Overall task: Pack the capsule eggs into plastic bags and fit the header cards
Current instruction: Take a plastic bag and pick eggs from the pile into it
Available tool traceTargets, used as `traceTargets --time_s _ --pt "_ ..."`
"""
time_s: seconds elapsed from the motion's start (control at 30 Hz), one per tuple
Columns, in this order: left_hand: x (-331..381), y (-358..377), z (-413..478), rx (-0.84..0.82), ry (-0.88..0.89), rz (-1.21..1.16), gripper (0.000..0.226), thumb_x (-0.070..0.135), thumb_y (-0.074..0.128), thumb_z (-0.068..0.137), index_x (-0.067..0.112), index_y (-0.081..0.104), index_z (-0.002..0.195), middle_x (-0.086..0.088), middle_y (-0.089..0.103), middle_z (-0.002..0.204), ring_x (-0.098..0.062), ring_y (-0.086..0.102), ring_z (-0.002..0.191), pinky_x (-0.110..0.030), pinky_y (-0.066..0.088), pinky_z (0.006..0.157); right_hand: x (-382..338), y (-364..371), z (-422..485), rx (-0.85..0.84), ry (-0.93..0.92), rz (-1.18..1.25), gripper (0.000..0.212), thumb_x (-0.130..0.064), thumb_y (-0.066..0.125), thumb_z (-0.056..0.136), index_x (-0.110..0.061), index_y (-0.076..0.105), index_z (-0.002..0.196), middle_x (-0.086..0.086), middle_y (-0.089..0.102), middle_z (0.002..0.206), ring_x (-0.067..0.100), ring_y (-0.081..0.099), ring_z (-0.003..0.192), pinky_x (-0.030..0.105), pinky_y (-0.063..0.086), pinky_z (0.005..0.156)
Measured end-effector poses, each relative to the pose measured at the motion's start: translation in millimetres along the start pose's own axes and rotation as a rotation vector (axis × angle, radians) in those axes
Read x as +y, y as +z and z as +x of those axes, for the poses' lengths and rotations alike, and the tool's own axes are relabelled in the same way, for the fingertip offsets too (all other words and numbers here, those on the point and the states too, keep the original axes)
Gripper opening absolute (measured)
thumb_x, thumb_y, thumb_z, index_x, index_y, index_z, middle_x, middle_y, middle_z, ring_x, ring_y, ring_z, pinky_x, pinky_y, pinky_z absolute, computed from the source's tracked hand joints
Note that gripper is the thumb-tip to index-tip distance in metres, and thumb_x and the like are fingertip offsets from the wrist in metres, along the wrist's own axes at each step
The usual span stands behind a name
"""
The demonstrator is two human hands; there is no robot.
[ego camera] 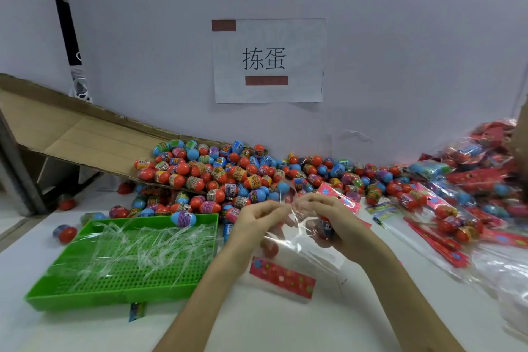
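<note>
A big heap of red and blue capsule eggs (243, 171) lies on the white table against the wall. My left hand (257, 218) and my right hand (323, 217) meet above the table in front of the heap, both pinching the top of a clear plastic bag (297, 240). An egg shows through the bag under my right hand. A red header card (281, 280) with coloured dots lies at the bag's lower end on the table.
A green perforated tray (120, 260) with several clear plastic strips sits at the left. A tilted cardboard box (85, 137) spills eggs at the back left. Packed bags and red header cards (471, 194) pile at the right. A paper sign (268, 60) hangs on the wall.
</note>
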State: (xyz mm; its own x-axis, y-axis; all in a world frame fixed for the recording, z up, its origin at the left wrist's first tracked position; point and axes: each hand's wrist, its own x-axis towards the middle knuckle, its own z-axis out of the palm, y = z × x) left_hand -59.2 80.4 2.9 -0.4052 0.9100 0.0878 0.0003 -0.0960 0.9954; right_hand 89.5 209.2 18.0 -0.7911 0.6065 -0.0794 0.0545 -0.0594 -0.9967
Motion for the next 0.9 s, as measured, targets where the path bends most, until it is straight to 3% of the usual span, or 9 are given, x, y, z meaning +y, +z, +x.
traceTargets --time_s 0.07,0.17,0.3,0.4,0.53,0.67,0.8,0.9 --pt "-3.9 1.0 1.3 -0.009 -0.045 0.033 0.024 0.031 0.076 0.094 0.01 0.077 0.105 -0.009 0.078 0.09 -0.013 0.06 0.057 -0.023 0.047 0.05 1.0 -1.4 1.5 0.043 -0.028 -0.049 0.012 -0.012 0.061 0.098 -0.01 0.073 0.095 0.008 0.067 0.08 0.017 0.054 0.05 0.025 0.036 0.039" --pt "-8.0 2.1 3.7 0.071 -0.074 -0.033 0.013 0.018 0.074 0.095 0.005 0.074 0.096 -0.009 0.075 0.081 -0.014 0.062 0.057 -0.022 0.048 0.046 0.0 -2.1 5.3 0.281 -0.047 0.035 0.016 -0.003 0.054 0.096 -0.004 0.066 0.086 0.009 0.058 0.073 0.013 0.049 0.052 0.025 0.04 0.046" --pt "-9.8 2.0 6.3 0.171 -0.058 -0.12 0.011 0.018 0.075 0.093 0.007 0.075 0.096 -0.012 0.078 0.085 -0.019 0.075 0.07 -0.024 0.057 0.057 -3.9 -9.0 4.9 0.331 -0.134 0.427 0.022 0.006 0.041 0.063 -0.009 0.05 0.076 0.006 0.044 0.073 0.018 0.044 0.065 0.031 0.043 0.059" --pt "-10.6 2.7 7.4 0.192 -0.041 -0.131 0.015 0.021 0.076 0.092 0.007 0.076 0.096 -0.012 0.079 0.087 -0.021 0.077 0.076 -0.024 0.059 0.062 -4.9 -12.6 6.3 0.389 -0.186 0.402 0.03 0.018 0.036 0.077 -0.009 0.048 0.081 0.006 0.043 0.076 0.02 0.049 0.07 0.038 0.053 0.074" --pt "-10.1 2.9 8.4 0.188 -0.076 -0.162 0.019 0.026 0.075 0.092 0.007 0.075 0.097 -0.014 0.079 0.089 -0.023 0.078 0.079 -0.026 0.061 0.066 -3.3 -15.9 6.1 0.344 -0.222 0.328 0.021 0.006 0.063 0.091 -0.007 0.06 0.106 0.013 0.063 0.097 0.029 0.068 0.092 0.039 0.058 0.089" --pt "-10.8 4.4 8.7 0.187 -0.06 -0.147 0.018 0.024 0.073 0.094 0.007 0.074 0.098 -0.013 0.079 0.087 -0.022 0.078 0.077 -0.026 0.061 0.066 -6.6 -14.9 0.2 0.402 -0.343 0.249 0.035 -0.026 0.076 0.078 -0.014 0.067 0.11 -0.003 0.074 0.095 0.015 0.073 0.091 0.023 0.057 0.076" --pt "-12.6 6.2 9.2 0.174 -0.035 -0.136 0.018 0.023 0.071 0.096 0.006 0.071 0.099 -0.012 0.079 0.087 -0.024 0.078 0.076 -0.027 0.061 0.064 -10.3 -7.8 -3.2 0.385 -0.412 0.243 0.038 -0.026 0.076 0.076 -0.016 0.067 0.111 0.0 0.076 0.1 0.018 0.075 0.093 0.024 0.059 0.075" --pt "-14.2 6.6 8.2 0.132 -0.002 -0.119 0.02 0.024 0.07 0.096 0.005 0.071 0.099 -0.012 0.08 0.09 -0.027 0.078 0.074 -0.028 0.061 0.062 -8.0 -0.9 -2.5 0.412 -0.458 0.054 0.027 -0.021 0.079 0.08 -0.021 0.068 0.105 -0.006 0.075 0.098 0.017 0.073 0.094 0.025 0.06 0.078"
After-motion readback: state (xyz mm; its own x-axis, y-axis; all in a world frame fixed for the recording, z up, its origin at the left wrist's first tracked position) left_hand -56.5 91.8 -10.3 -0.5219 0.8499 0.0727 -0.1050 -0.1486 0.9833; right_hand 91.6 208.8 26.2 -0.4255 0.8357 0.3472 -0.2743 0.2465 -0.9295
